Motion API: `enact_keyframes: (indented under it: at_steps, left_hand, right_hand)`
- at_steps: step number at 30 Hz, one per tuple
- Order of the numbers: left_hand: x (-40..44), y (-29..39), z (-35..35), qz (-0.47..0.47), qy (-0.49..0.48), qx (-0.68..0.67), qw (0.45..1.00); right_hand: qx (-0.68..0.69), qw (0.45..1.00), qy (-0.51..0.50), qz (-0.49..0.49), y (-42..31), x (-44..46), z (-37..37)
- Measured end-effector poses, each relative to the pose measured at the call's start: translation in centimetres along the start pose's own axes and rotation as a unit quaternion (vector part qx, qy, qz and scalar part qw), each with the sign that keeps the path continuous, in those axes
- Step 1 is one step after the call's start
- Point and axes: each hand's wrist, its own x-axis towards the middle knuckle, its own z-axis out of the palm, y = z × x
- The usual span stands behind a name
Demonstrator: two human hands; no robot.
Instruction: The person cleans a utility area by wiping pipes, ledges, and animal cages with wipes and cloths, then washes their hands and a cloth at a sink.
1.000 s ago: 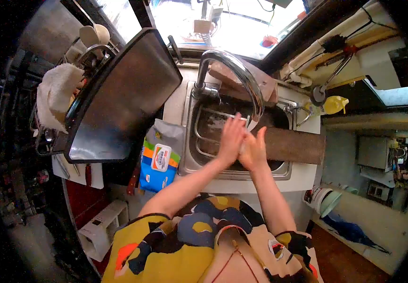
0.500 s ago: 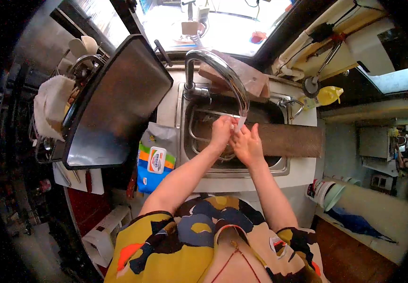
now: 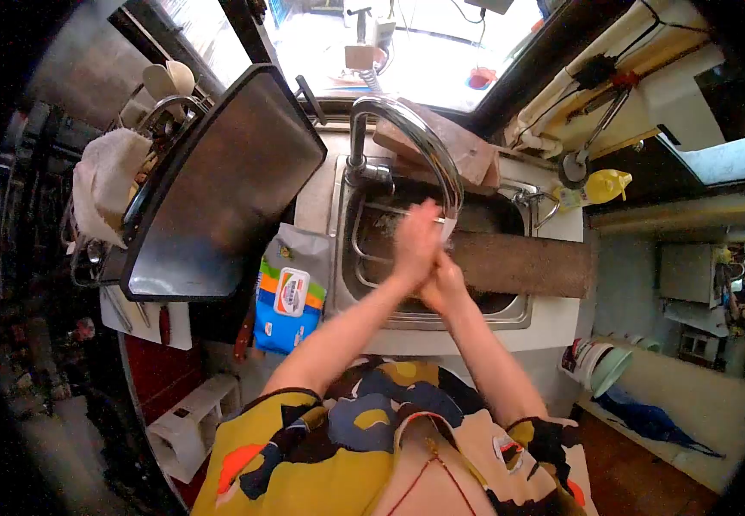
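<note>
Both hands are together over the steel sink, below the curved chrome faucet. A stream of water falls from its spout beside them. My left hand lies over my right hand, and the two touch. Motion smears the left fingers. Most of the right fingers are hidden behind the left hand. No object shows in either one. A brown board spans the right part of the sink, close to my right hand. Bent metal rack bars sit in the basin at the left.
Left of the sink lies a blue wipes pack with a white lid. A large dark-rimmed panel leans beside a dish rack holding a white cloth. A yellow bottle stands at the back right. Buckets are at the lower right.
My hands have come closer together, the left now covering much of the right. My right hand has moved down and left, its fingers no longer spread in view. The camera view has shifted slightly.
</note>
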Motion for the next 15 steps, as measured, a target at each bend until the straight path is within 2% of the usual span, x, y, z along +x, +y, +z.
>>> enact_keyframes:
  at_steps: [2, 5, 8, 9, 10, 11, 12, 13, 15]
  left_hand:
    - [0.2, 0.7, -0.7, 0.003, 0.03, 0.024, 0.999]
    - [-2.3, 3.5, 0.1, 0.039, -0.007, -0.062, 0.997]
    - [-4.0, 5.6, 0.7, 0.076, -0.046, -0.149, 0.985]
    - [-3.0, 5.0, 0.5, 0.025, -0.063, -0.11, 0.992]
    - [-1.4, 3.9, 0.1, -0.025, -0.077, -0.071, 0.994]
    - [-0.1, 2.7, -0.5, -0.074, -0.09, -0.032, 0.993]
    - [0.1, -0.6, 0.5, 0.01, 0.025, -0.051, 0.998]
    - [0.3, -2.4, 0.7, 0.028, 0.013, 0.038, 0.999]
    - [-0.7, 0.7, -1.1, -0.008, 0.02, -0.03, 0.999]
  right_hand:
    - [0.005, 0.999, -0.005, 0.032, -0.1, -0.6, 0.4]
    - [-0.017, 0.997, -0.043, -0.063, -2.5, 1.8, -2.6]
    - [0.056, 0.992, -0.057, -0.097, -1.2, 2.8, -6.3]
    - [0.07, 0.988, -0.082, -0.107, -0.8, 3.1, -6.7]
    - [0.048, 0.943, -0.319, -0.077, -0.5, 4.2, -6.8]
    - [-0.007, 0.998, 0.021, -0.051, 0.0, 0.7, -1.4]
    - [0.012, 0.999, 0.012, -0.033, 0.5, 0.6, -1.6]
    - [0.032, 0.999, 0.005, -0.012, 0.5, 0.6, -1.8]
    - [0.032, 0.999, 0.018, -0.017, -1.2, 0.6, -1.1]
